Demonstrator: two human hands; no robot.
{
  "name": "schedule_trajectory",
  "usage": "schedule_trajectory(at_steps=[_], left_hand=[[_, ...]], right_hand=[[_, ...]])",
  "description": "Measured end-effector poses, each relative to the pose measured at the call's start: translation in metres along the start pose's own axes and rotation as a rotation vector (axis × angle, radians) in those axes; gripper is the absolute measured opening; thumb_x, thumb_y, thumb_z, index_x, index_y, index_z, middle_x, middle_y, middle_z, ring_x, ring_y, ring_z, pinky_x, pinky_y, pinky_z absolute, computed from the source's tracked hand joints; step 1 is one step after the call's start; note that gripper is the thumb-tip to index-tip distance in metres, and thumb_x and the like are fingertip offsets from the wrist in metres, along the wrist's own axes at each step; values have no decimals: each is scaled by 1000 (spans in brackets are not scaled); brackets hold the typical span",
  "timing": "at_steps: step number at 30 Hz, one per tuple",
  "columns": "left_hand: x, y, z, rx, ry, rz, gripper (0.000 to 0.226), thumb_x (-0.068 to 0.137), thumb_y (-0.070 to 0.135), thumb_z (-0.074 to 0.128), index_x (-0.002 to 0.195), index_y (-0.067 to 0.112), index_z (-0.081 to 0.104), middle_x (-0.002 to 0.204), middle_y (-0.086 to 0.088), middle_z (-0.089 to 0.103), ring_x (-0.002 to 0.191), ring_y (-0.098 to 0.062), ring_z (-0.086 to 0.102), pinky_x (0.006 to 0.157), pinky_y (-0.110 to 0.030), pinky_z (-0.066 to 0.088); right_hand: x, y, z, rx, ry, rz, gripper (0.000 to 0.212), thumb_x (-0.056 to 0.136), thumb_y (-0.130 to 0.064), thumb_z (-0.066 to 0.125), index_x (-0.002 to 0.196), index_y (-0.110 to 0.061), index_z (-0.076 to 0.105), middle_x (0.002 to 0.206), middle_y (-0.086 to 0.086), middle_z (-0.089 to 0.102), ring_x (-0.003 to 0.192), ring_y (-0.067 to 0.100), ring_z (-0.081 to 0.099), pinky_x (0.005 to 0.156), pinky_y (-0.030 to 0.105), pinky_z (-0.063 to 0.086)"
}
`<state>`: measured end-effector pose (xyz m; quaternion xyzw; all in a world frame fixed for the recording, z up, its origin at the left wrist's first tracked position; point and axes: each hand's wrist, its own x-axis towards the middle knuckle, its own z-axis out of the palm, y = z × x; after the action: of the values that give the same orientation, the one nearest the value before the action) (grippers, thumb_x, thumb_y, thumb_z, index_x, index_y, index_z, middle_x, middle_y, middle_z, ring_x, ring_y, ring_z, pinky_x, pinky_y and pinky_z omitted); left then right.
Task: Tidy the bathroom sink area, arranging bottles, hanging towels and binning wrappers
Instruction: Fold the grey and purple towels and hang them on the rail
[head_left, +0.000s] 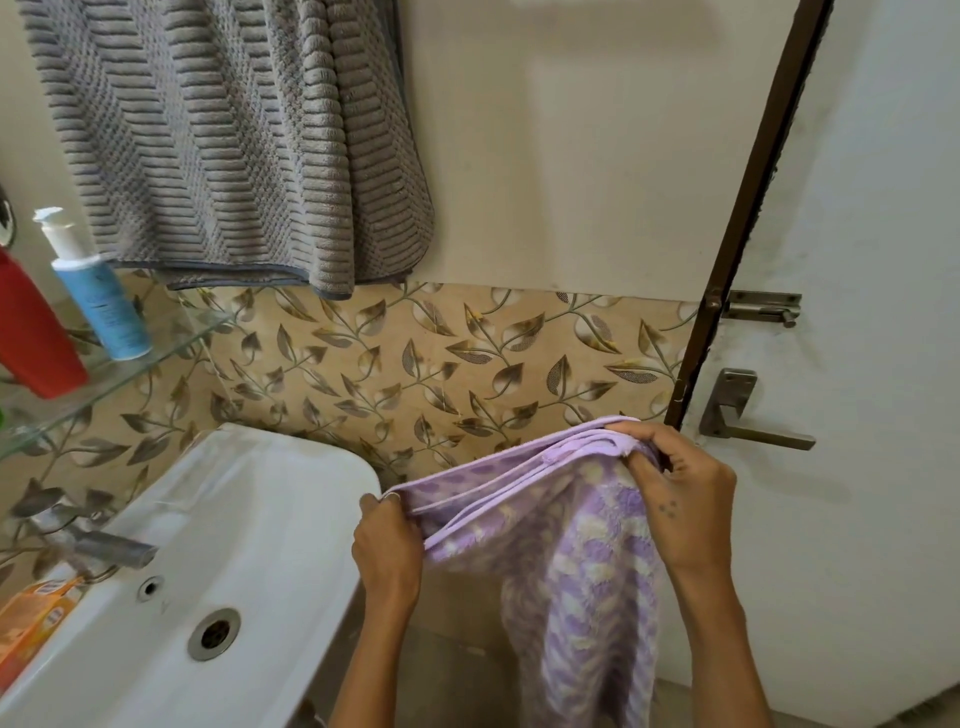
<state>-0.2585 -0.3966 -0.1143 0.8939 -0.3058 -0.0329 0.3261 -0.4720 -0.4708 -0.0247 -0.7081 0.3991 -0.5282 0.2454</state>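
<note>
A lilac patterned towel (582, 525) is stretched between both my hands to the right of the sink, its folded top edge held level and the rest hanging down. My left hand (387, 545) pinches the left corner. The right corner is gripped in my right hand (675, 493), close to the door frame. A grey ribbed towel (223, 140) hangs on the wall at the upper left. On a glass shelf (171, 348) at the left stand a blue-and-white pump bottle (98, 291) and a red bottle (31, 327). An orange wrapper (36, 618) lies on the sink's left edge.
The white sink (249, 525) with tap (104, 545) and drain (213, 634) fills the lower left. A white door (857, 260) with a lever handle (753, 431) and a bolt (763, 306) stands at the right behind a dark frame (748, 208). Leaf-patterned tiles cover the wall.
</note>
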Motion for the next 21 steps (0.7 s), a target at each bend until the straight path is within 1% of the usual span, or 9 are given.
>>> schedule_trajectory(at_steps=[1, 3, 6, 8, 12, 15, 17, 19, 21], left_hand=[[2, -1, 0, 45, -5, 1, 19, 90, 3, 46, 94, 0, 64, 104, -20, 58, 82, -33, 59, 64, -30, 42], [3, -2, 0, 110, -23, -8, 19, 90, 5, 46, 95, 0, 64, 108, -19, 53, 93, -31, 52, 64, -30, 41], [8, 1, -3, 110, -66, 38, 21, 93, 9, 45, 109, 2, 55, 116, -19, 52, 104, -32, 50, 77, -34, 48], [12, 4, -5, 28, -83, 43, 19, 94, 13, 42, 111, 4, 47, 112, -18, 58, 98, -33, 57, 83, -39, 51], [17, 4, -9, -8, -15, 76, 28, 96, 20, 37, 120, 7, 37, 101, -20, 64, 87, -40, 61, 77, -41, 50], [17, 3, -13, -79, 87, 169, 12, 96, 21, 34, 99, 11, 41, 86, -18, 64, 75, -39, 58, 66, -42, 48], [19, 3, -13, -66, 104, 160, 20, 97, 24, 36, 94, 9, 49, 86, -17, 66, 76, -38, 59, 67, -41, 49], [19, 4, -11, -10, 82, 121, 34, 98, 30, 37, 94, 7, 60, 91, -16, 68, 81, -34, 63, 73, -41, 52], [17, 6, -7, 37, 43, 81, 41, 97, 35, 36, 93, 6, 64, 93, -15, 69, 83, -32, 64, 76, -38, 53]], right_hand=[[0, 1, 0, -3, 10, 9, 19, 83, -6, 65, 100, -12, 71, 89, -6, 65, 81, -6, 56, 73, -8, 38], [1, 3, 1, 2, 35, 33, 19, 83, -6, 65, 99, -13, 72, 88, -6, 65, 80, -6, 56, 71, -8, 38], [1, 5, 0, -11, 74, 56, 19, 83, -7, 65, 101, -13, 71, 86, -7, 64, 76, -6, 56, 69, -9, 38], [2, 8, -2, -31, 100, 62, 20, 83, -7, 66, 102, -12, 71, 85, -7, 63, 74, -6, 55, 67, -9, 38], [4, 12, -8, -37, 143, 87, 22, 84, -8, 65, 104, -15, 69, 87, -4, 64, 74, -5, 54, 68, -7, 40], [3, 13, -14, -37, 180, 103, 23, 83, -7, 65, 105, -12, 69, 86, -3, 63, 74, -6, 52, 65, -10, 38], [2, 12, -17, -29, 204, 121, 24, 83, -8, 65, 107, -10, 69, 86, -2, 62, 73, -6, 51, 62, -11, 36], [1, 9, -17, -13, 221, 118, 24, 83, -8, 65, 107, -11, 68, 86, -3, 62, 73, -7, 52, 62, -11, 36], [1, 2, -17, 16, 223, 89, 25, 83, -8, 65, 106, -15, 68, 87, -4, 63, 76, -7, 53, 65, -10, 37]])
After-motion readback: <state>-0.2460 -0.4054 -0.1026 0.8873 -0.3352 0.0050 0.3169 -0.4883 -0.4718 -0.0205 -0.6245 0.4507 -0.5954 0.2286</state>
